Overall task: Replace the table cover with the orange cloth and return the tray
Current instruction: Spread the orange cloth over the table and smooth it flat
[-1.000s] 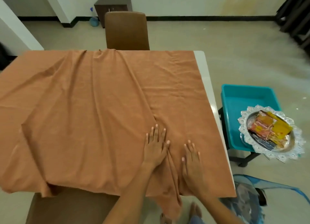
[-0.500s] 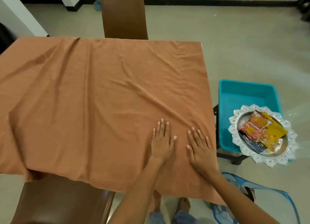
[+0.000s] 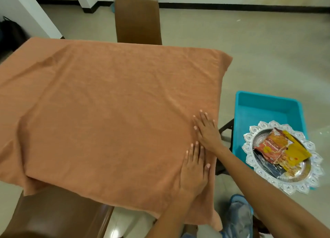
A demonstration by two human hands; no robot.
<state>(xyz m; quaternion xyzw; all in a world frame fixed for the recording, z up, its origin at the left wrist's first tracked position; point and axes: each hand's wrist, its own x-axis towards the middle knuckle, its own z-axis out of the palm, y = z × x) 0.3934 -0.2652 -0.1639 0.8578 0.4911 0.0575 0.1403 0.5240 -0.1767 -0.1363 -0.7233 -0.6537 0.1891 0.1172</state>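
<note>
The orange cloth (image 3: pixel 110 104) lies spread over the whole table, nearly smooth, its edges hanging over the near and right sides. My left hand (image 3: pixel 193 171) rests flat on the cloth near the table's near right corner, fingers straight. My right hand (image 3: pixel 207 130) presses flat on the cloth just beyond it, close to the right edge. The ornate silver tray (image 3: pixel 310 180) with snack packets (image 3: pixel 280 150) sits to the right, off the table, on the near corner of a teal bin (image 3: pixel 267 109).
A brown chair (image 3: pixel 138 20) stands at the table's far side, another brown chair (image 3: pixel 53 214) at the near left. A blue bag (image 3: pixel 239 214) lies on the floor by my feet. The teal bin stands on a dark stand right of the table.
The folds in the cloth have been smoothed out and it has shifted right, now covering the table's right edge. Both hands slid right, the right one further forward.
</note>
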